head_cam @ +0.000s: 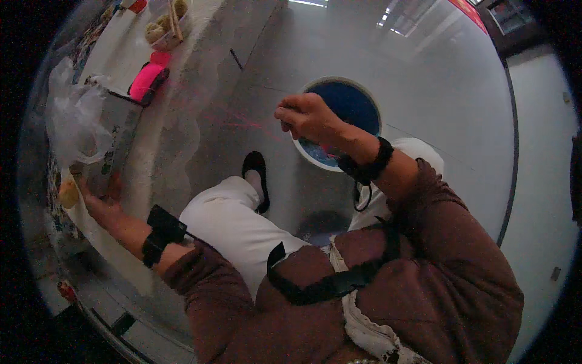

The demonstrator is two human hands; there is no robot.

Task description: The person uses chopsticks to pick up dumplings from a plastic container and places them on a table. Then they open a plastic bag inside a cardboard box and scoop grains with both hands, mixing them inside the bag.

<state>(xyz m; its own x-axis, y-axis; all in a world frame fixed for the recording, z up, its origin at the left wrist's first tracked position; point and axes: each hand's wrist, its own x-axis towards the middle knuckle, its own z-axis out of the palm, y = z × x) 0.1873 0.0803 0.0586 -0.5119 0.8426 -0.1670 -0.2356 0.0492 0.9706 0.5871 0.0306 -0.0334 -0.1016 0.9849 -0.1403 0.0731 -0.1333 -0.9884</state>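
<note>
My right hand [302, 113] is raised over a round, pale-rimmed container [338, 81] with a dark blue inside, its fingers curled together. Thin, blurred pink strands [241, 120] run close to its fingertips; whether the fingers grip them cannot be told. A little pink shows inside the container below my wrist. At the far left, my left hand [102, 198] is spread, with nothing visible in it, beside a yellowish round thing [69, 193] and below a crumpled clear plastic bag [75, 118]. A bright pink bundle with dark edges [148, 82] lies further up the work surface.
A clear plastic container [164, 43] with several yellowish round things and wooden sticks stands at the upper left. A grey box side [120, 123] bearing writing is near the bag. Below are my black shoe [256, 175] and the floor. A pale wall [539, 150] rises at the right.
</note>
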